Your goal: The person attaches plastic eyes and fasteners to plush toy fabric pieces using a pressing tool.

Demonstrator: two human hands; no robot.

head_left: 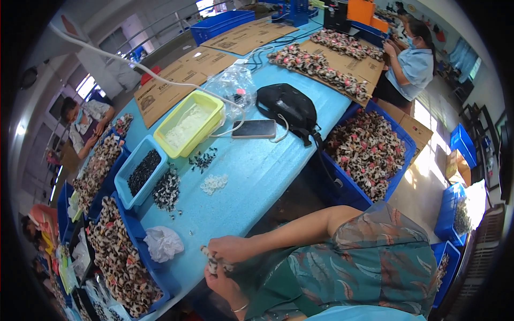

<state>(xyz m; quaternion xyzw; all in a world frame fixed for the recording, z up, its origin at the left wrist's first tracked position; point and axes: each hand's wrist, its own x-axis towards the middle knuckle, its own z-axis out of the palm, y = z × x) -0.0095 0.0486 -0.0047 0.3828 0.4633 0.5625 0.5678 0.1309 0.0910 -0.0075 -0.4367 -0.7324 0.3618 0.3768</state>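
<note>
1. L hand (223, 283) & R hand (229, 249) both grip small fuzzy striped pc (212, 260)
2. Pc is at near edge of worktop (249, 184), nr crumpled white bag (163, 244)
3. Blk bits (143, 172) fill lt-blue tray (140, 195) beside yellow tray (200, 141)

Your garment (353, 267) is dark green, patterned with rust and pale leaves; your small piece (213, 262) is mottled cream and brown. Your table (257, 176) is light blue, your tray (206, 132) pale yellow, your bag (287, 107) black, your rings (214, 184) whitish.
</note>
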